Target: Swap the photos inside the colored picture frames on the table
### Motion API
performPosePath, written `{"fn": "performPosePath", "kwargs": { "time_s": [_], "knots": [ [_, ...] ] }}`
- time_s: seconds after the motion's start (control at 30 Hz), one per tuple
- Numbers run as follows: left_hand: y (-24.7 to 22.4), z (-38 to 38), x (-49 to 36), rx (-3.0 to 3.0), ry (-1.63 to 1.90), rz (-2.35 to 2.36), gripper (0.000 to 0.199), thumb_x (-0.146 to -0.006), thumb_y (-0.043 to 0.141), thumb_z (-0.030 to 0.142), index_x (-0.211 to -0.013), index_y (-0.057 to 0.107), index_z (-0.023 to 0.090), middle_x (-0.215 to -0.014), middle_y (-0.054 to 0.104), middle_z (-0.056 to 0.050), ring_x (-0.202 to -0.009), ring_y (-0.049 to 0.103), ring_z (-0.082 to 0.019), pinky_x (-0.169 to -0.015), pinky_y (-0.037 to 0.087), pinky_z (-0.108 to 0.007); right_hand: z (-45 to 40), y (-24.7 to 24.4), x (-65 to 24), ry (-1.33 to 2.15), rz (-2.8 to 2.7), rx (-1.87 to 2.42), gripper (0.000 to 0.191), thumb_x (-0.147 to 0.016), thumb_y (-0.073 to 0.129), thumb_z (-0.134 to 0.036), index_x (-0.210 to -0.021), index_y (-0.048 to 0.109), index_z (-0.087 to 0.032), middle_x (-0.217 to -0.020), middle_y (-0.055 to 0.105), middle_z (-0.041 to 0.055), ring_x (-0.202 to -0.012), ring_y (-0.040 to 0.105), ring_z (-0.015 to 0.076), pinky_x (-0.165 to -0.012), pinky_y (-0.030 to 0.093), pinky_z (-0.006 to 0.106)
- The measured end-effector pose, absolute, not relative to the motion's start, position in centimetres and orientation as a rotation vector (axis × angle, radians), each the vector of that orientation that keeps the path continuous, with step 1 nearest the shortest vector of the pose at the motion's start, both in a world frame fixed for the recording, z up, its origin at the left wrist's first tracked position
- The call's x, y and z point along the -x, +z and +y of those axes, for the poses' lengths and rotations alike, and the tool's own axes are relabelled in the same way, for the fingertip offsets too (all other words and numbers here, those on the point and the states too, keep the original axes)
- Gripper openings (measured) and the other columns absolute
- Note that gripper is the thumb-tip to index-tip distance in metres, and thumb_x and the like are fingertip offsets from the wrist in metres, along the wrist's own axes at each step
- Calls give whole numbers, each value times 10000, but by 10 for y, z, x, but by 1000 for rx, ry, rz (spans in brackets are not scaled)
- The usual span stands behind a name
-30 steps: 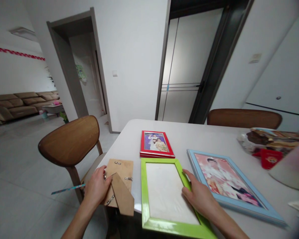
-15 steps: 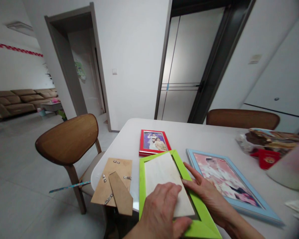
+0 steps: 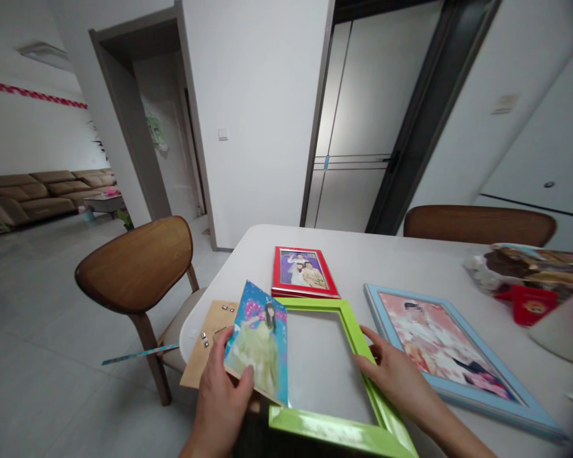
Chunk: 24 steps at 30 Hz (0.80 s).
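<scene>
My left hand (image 3: 217, 394) holds a photo print (image 3: 261, 346) of a figure in a pale gown on blue, tilted over the left side of a lime-green picture frame (image 3: 322, 427). Its thumb lies on the front, with the fingers at the left edge. My right hand (image 3: 391, 369) grips the frame's right side, thumb on the inner edge. Inside the frame is a plain grey-white surface. Partly hidden behind the photo lies a brown backing board (image 3: 201, 356) with metal clips, jutting past the table's left edge.
On the white table (image 3: 344, 254) lie a red-framed photo (image 3: 279, 294) behind and a light-blue-framed photo (image 3: 503, 413) to the right. Packages (image 3: 544, 267), a red item (image 3: 533, 306) and a pale rounded object (image 3: 566, 334) stand far right. Wooden chairs (image 3: 136, 264) flank the table.
My left hand has lifted the print out of the green frame, moved it left and turned its picture side into view. The right hand stays on the frame's right side.
</scene>
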<state>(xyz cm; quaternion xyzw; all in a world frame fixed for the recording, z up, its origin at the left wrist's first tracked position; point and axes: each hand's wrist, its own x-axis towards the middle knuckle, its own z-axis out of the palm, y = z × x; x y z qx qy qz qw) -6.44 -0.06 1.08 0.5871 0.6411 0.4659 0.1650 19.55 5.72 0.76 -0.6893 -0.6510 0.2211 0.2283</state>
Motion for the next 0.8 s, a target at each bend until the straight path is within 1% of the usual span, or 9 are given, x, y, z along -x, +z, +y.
{"fn": "performPosePath", "kwargs": {
  "time_s": [0.1, 0.17, 0.3, 0.37, 0.43, 0.6, 0.63, 0.7, 0.8],
  "knots": [
    [-4, 1, 80, -1695, 1195, 1878, 456, -678, 485, 230, -1123, 409, 162, -1134, 503, -85, -1066, 450, -248, -905, 349, -387, 57, -3, -196, 447, -1919, 1960, 573, -718, 370, -278, -1216, 351, 5, -832, 604, 132, -738, 565, 226, -688, 404, 320],
    [-11, 1, 84, -1790, 1112, 1933, 444, -684, 497, 255, -1110, 436, 147, -1098, 525, -96, -1040, 466, -255, -887, 358, -399, 57, -8, -196, 336, -1986, 1956, 536, -730, 364, -269, -1190, 386, 6, -897, 595, 158, -781, 562, 233, -711, 404, 323],
    [-17, 0, 85, -1983, 1017, 2066, 447, -679, 520, 271, -1103, 457, 142, -1048, 549, -104, -1001, 479, -268, -864, 360, -430, 56, -17, -196, 127, -2066, 1894, 415, -726, 391, -241, -1073, 507, -45, -863, 587, 132, -768, 560, 213, -718, 412, 309],
    [-19, -1, 86, -2062, 995, 2087, 434, -677, 524, 260, -1091, 465, 145, -1050, 548, -104, -1003, 474, -269, -863, 357, -441, 57, -21, -197, 86, -2077, 1877, 385, -727, 395, -232, -1045, 527, -60, -822, 581, 113, -735, 562, 200, -701, 422, 304],
    [-21, -1, 87, -2126, 980, 2069, 422, -690, 515, 257, -1093, 459, 143, -1075, 535, -110, -1021, 461, -268, -867, 356, -449, 58, -22, -199, 77, -2083, 1860, 383, -728, 398, -229, -1041, 530, -52, -815, 576, 115, -735, 560, 200, -701, 429, 308],
    [-25, -2, 87, -2231, 961, 1963, 425, -727, 485, 256, -1128, 414, 134, -1147, 492, -133, -1079, 421, -268, -903, 326, -485, 57, -15, -193, 12, -2032, 1685, 370, -693, 454, -255, -987, 571, -64, -964, 566, 159, -905, 509, 255, -832, 379, 376],
    [-25, -2, 86, -2250, 954, 1940, 433, -725, 488, 253, -1134, 408, 135, -1159, 485, -135, -1090, 413, -270, -911, 315, -493, 57, -12, -188, 47, -1996, 1644, 375, -688, 459, -265, -990, 570, -73, -987, 563, 158, -926, 500, 259, -841, 373, 385],
    [-25, -3, 83, -2294, 923, 1880, 457, -710, 502, 245, -1144, 401, 143, -1191, 464, -136, -1115, 392, -276, -927, 291, -510, 55, -8, -175, 252, -1925, 1581, 400, -699, 447, -287, -1034, 545, -91, -985, 571, 142, -886, 523, 236, -808, 399, 375],
    [-22, -5, 76, -2366, 835, 1760, 501, -686, 515, 221, -1167, 393, 157, -1252, 411, -134, -1162, 343, -284, -948, 260, -525, 55, -7, -147, 772, -1747, 1498, 458, -709, 444, -305, -1116, 472, -96, -905, 599, 105, -684, 567, 166, -657, 454, 315]
  ]
}}
